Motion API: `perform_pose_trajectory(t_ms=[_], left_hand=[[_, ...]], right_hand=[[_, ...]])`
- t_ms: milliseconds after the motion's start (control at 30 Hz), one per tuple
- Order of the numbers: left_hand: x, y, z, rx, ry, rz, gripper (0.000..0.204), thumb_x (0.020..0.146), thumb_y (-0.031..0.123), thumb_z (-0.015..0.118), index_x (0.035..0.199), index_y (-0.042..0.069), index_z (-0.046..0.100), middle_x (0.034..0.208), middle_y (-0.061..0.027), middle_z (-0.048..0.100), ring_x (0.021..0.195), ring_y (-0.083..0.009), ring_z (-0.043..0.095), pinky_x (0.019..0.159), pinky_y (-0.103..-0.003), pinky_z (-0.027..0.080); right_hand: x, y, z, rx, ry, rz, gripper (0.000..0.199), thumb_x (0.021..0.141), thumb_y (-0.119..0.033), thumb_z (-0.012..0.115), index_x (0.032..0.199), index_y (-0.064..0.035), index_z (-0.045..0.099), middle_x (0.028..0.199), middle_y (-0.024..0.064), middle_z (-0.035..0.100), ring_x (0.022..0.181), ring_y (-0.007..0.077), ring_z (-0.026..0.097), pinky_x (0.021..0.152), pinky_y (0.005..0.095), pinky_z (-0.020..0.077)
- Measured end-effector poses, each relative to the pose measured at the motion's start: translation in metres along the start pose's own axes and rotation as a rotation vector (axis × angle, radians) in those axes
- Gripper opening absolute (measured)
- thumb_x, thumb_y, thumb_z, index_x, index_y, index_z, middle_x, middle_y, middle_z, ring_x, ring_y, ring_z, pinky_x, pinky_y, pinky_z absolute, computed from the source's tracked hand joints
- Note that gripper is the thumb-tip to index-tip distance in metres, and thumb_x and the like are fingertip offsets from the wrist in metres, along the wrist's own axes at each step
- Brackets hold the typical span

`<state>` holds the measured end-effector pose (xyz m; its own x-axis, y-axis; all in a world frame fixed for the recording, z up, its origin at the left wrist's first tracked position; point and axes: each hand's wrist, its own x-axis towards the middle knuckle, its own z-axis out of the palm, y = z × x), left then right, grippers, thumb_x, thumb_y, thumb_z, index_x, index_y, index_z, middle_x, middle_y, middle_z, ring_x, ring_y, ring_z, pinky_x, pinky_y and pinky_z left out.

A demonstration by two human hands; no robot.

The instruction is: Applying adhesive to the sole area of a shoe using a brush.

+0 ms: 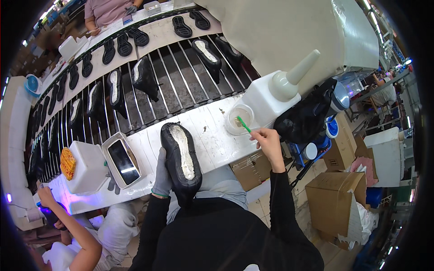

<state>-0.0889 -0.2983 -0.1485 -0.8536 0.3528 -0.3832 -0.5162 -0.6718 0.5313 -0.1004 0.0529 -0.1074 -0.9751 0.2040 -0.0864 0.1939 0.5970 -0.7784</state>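
My left hand (162, 176), in a grey glove, is closed around the side of a black shoe upper (183, 151). The upper is held bottom side up, a whitish strip running along its middle, and its lower end points toward me. My bare right hand (267, 142) pinches a small green-handled brush (244, 125). The brush's far end dips into a round translucent cup (229, 129) on the white table, where a little yellowish stuff shows at the bottom. Right behind the cup lies a white plastic bottle (264, 97) with a long cone-shaped nozzle.
Beyond the table (212, 156) runs a metal-bar conveyor (169, 74) carrying several black uppers. A belt past it holds black soles (182, 27). To the left sit an open box (128, 177) and a co-worker's arm (77, 226). Cardboard boxes (332, 203) stand at the right.
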Motion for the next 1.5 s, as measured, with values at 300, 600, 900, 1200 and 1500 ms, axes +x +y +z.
perform_pose_trajectory(t_ms=[300, 600, 900, 1200, 1500], left_hand=[[-0.005, 0.019, 0.059, 0.108, 0.074, 0.003, 0.056, 0.101, 0.048, 0.046, 0.13, 0.001, 0.054, 0.119, -0.0122, 0.064, 0.104, -0.0202, 0.064, 0.094, -0.033, 0.052], [-0.019, 0.042, 0.096, 0.501, -0.132, 0.216, 0.067, 0.097, 0.05, 0.052, 0.134, -0.005, 0.045, 0.12, -0.0109, 0.059, 0.106, -0.0156, 0.059, 0.094, -0.03, 0.048], [-0.031, 0.055, 0.116, 0.687, -0.247, 0.328, 0.082, 0.091, 0.053, 0.06, 0.142, -0.007, 0.038, 0.128, -0.0132, 0.055, 0.116, -0.0187, 0.053, 0.101, -0.032, 0.04], [-0.038, 0.054, 0.115, 0.981, -0.121, 0.424, 0.076, 0.082, 0.047, 0.071, 0.135, -0.002, 0.047, 0.111, -0.017, 0.068, 0.103, -0.024, 0.066, 0.092, -0.035, 0.049], [-0.037, 0.055, 0.117, 0.808, -0.189, 0.349, 0.073, 0.086, 0.045, 0.069, 0.136, -0.004, 0.046, 0.114, -0.0118, 0.064, 0.103, -0.0179, 0.06, 0.093, -0.032, 0.047]], right_hand=[[0.018, -0.038, -0.01, 0.785, -0.125, 0.01, 0.02, 0.093, -0.013, 0.064, 0.103, 0.0037, 0.07, 0.083, 0.0075, 0.071, 0.055, 0.0066, 0.051, 0.047, 0.0177, 0.0352], [-0.01, -0.144, -0.036, 0.312, -0.287, -0.639, 0.013, 0.074, 0.002, 0.077, 0.086, 0.0032, 0.074, 0.079, 0.008, 0.068, 0.069, 0.0124, 0.061, 0.061, 0.0242, 0.0444], [-0.004, -0.169, -0.026, 0.273, -0.204, -0.68, 0.01, 0.078, -0.004, 0.078, 0.084, 0.0022, 0.073, 0.078, 0.0075, 0.068, 0.071, 0.0134, 0.063, 0.063, 0.025, 0.0467], [0.025, -0.195, -0.019, 0.187, -0.025, -0.654, 0.011, 0.083, -0.011, 0.076, 0.082, -0.0005, 0.073, 0.074, 0.0048, 0.069, 0.059, 0.008, 0.052, 0.052, 0.025, 0.0351], [0.039, -0.201, -0.043, 0.154, -0.339, -0.801, 0.014, 0.079, -0.011, 0.078, 0.077, -0.0001, 0.071, 0.072, 0.0031, 0.068, 0.061, 0.0068, 0.054, 0.054, 0.023, 0.0354]])
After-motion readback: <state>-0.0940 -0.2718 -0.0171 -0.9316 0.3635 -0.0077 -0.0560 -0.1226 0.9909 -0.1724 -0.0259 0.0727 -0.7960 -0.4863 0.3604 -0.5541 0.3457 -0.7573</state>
